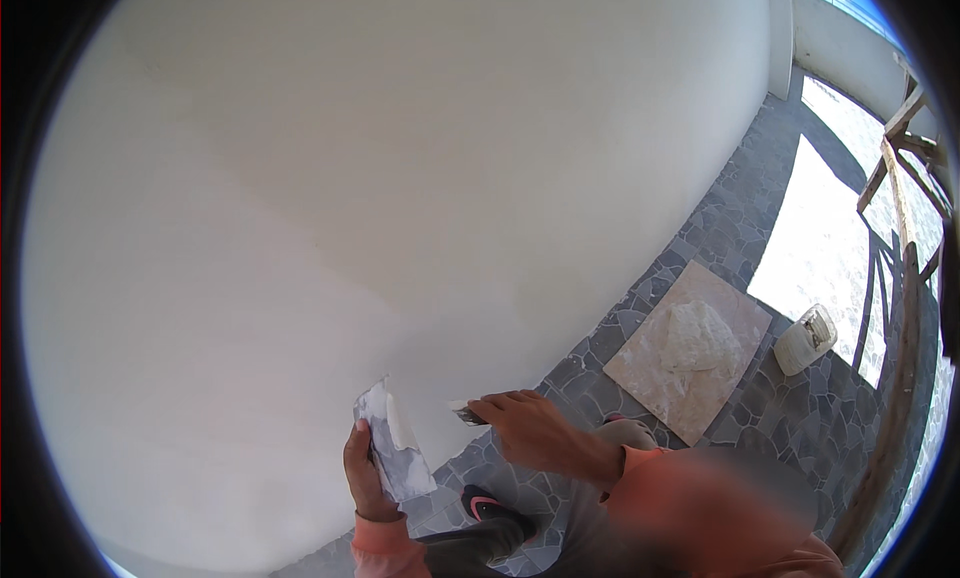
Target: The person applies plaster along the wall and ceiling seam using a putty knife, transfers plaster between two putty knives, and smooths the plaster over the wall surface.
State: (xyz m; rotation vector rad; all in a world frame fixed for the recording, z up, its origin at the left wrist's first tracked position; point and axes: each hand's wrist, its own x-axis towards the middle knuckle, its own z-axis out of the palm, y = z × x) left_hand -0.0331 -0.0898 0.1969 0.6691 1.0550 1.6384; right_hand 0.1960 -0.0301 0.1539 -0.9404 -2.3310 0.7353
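Principally, your left hand clasps a flat grey plate by its left long edge, thumb across the face, fingers behind hidden; the plate is held before the pale wall. A ridge of white paste lies toward the plate's upper right edge. Your right hand is closed, knuckles up, around a small scraper, its blade end toward the plate but apart from it; whether it touches the wall cannot be told.

Probable faults: should the plate tip toward its right edge, the paste, lying far from your grip, could slide off onto the paved floor or your dark-and-pink shoe. Holding by one edge may also let the plate twist if the scraper presses hard on the opposite side. Any dried crumbs on the blade, too small to make out, could score the wall.

To your right, a board bears a white mound about its middle, and a pale container sits on the paving just beside the board's right corner; a careless sidestep might scuff the one or upset the other.
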